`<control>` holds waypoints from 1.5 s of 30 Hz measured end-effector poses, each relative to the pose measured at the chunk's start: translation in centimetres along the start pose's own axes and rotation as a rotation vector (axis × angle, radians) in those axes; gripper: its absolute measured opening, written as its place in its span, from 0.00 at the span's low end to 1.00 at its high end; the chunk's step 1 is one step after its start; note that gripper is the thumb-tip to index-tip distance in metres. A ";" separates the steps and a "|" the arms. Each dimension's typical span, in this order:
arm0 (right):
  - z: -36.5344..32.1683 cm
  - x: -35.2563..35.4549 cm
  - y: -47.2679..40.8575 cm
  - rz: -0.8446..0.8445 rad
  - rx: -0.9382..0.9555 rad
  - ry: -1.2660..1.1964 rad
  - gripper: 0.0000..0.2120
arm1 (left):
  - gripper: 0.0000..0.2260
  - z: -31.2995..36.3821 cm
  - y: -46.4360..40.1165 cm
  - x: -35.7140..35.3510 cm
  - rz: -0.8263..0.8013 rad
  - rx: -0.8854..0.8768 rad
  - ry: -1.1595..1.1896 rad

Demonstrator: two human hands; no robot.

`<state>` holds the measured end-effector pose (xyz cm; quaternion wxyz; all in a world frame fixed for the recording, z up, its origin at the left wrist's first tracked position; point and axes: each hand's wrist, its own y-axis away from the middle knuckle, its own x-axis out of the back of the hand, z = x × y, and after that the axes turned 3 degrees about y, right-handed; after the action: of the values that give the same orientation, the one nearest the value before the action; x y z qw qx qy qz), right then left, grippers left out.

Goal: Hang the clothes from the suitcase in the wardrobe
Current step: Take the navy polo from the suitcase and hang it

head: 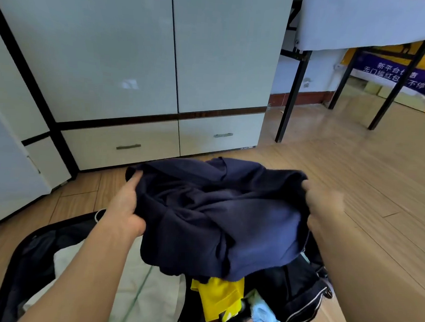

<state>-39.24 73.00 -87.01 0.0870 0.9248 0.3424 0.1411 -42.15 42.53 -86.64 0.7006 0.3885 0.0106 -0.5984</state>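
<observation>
Wood-plank flooring (pixel 353 173) is seen across the room, with a white wardrobe (pixel 138 53) along the far side; its two doors are closed, and two drawers with metal handles sit beneath them. A black-legged table (pixel 361 21) with a pale cover stands at the right, well apart from the wardrobe. A black suitcase (pixel 34 255) lies open on the floor at the near edge. A dark navy garment (pixel 216 210) is held bunched above the suitcase, between both hands. The left hand (pixel 126 205) grips the garment's left edge, thumb on top and fingers hidden under the cloth. The right hand (pixel 320 203) is blurred but is seen clutching the garment's right edge. Inside the suitcase, a white cloth (pixel 138 292) lies at the left, a yellow item (pixel 219 299) under the garment's hanging hem, and a light blue item (pixel 264 318) just beside it.
</observation>
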 end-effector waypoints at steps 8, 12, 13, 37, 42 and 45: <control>1.1 -6.7 7.7 -0.862 0.601 0.881 0.18 | 0.06 -1.3 1.9 -3.9 -0.184 -0.018 0.006; 1.5 -6.8 6.6 -0.456 0.748 0.953 0.22 | 0.06 0.2 1.1 -2.5 -0.097 -0.116 0.028; 1.2 -6.0 6.0 -0.358 0.736 0.899 0.24 | 0.06 0.7 0.6 -1.6 -0.042 -0.142 0.018; -5.4 0.8 2.9 0.180 0.368 0.118 0.18 | 0.10 -2.3 -2.0 -3.2 0.042 -0.357 -0.566; -5.2 -1.4 5.8 -0.266 0.649 0.243 0.11 | 0.07 -1.4 -0.3 -5.3 0.035 -0.140 -0.124; -4.4 -3.6 9.2 -0.889 0.624 0.507 0.09 | 0.11 -1.0 2.2 -7.3 -0.112 -0.058 0.052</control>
<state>-37.65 63.99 -81.21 -0.2224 0.6122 0.7318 0.2003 -41.92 49.15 -82.64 0.6765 0.3824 0.0678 -0.6257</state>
